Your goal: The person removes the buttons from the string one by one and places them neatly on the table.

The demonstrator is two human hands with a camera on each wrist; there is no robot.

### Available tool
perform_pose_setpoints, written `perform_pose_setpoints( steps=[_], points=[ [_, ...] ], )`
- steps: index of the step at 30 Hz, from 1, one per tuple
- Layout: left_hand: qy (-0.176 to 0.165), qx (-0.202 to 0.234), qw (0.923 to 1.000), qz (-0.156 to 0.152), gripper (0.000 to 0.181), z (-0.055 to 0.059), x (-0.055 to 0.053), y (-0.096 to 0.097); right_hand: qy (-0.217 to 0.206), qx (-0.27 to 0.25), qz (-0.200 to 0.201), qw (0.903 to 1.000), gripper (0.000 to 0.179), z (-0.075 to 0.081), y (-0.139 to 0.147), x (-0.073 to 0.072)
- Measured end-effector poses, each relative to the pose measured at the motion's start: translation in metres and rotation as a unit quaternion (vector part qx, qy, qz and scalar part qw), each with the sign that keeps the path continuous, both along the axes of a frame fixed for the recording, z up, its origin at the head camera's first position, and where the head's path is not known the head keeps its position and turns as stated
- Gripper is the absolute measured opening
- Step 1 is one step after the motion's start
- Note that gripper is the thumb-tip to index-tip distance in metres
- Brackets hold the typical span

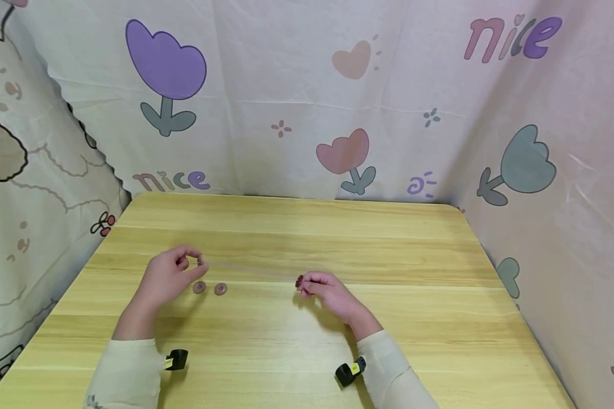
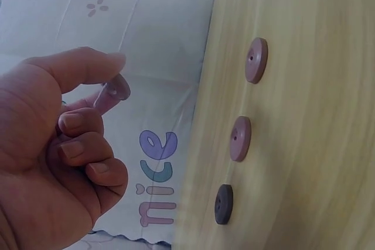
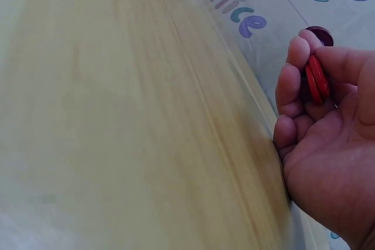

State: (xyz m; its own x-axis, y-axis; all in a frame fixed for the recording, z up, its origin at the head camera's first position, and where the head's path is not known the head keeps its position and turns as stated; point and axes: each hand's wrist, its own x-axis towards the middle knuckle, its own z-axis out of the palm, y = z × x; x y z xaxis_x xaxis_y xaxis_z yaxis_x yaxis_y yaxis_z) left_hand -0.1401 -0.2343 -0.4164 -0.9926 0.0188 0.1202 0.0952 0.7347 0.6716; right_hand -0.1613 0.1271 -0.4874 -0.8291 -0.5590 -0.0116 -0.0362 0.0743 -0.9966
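Note:
My left hand [image 1: 171, 275] pinches a mauve button [image 2: 120, 87] between thumb and forefinger, its other fingers curled in toward the palm. From there a thin pale thread [image 1: 251, 269] runs nearly straight across to my right hand [image 1: 332, 292]. That hand grips red buttons [image 3: 316, 80] in its fingers, and a dark maroon button [image 3: 321, 34] shows at the fingertips. Below the left hand, two pinkish buttons [image 2: 256, 60] lie flat on the wooden table. A dark grey button [image 2: 224, 204] lies in line with them in the left wrist view; the left hand hides it in the head view.
The light wooden table [image 1: 266, 352] has a rounded far edge against a printed cloth [image 1: 286, 74], which also hangs along both sides. Each sleeved wrist wears a small black camera [image 1: 176, 359] close over the tabletop.

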Motion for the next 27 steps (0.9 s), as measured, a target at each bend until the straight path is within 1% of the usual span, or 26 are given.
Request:
perform_pose_setpoints(
  steps=[6,9,14,18,22,24,27],
  points=[
    [-0.016,0.002,0.9999,-0.005,0.026,-0.002,0.004,-0.003,0.001,0.004,0.001,1.0,0.024,0.0,0.0,0.0],
    [-0.025,-0.001,0.9997,0.003,0.029,-0.002,0.006,-0.005,0.002,0.001,0.001,1.0,0.024,0.001,-0.001,0.0],
    [-0.035,-0.003,0.9992,0.016,0.031,-0.002,0.009,-0.008,-0.001,-0.002,0.002,1.0,0.025,0.0,0.0,0.0],
    [-0.03,-0.005,0.9991,0.029,0.03,-0.003,0.01,-0.01,-0.005,-0.002,0.0,1.0,0.025,0.0,0.0,0.001],
    [-0.023,-0.014,0.999,0.035,0.029,-0.004,0.011,-0.012,-0.004,0.003,-0.001,1.0,0.025,0.001,-0.001,0.001],
    [-0.027,-0.013,0.9991,0.03,0.029,-0.005,0.012,-0.011,-0.003,0.006,-0.001,1.0,0.025,0.001,-0.001,0.001],
    [-0.043,-0.005,0.999,0.011,0.026,-0.008,0.014,-0.009,-0.003,0.008,0.0,1.0,0.026,0.002,0.0,0.0]
  ],
)
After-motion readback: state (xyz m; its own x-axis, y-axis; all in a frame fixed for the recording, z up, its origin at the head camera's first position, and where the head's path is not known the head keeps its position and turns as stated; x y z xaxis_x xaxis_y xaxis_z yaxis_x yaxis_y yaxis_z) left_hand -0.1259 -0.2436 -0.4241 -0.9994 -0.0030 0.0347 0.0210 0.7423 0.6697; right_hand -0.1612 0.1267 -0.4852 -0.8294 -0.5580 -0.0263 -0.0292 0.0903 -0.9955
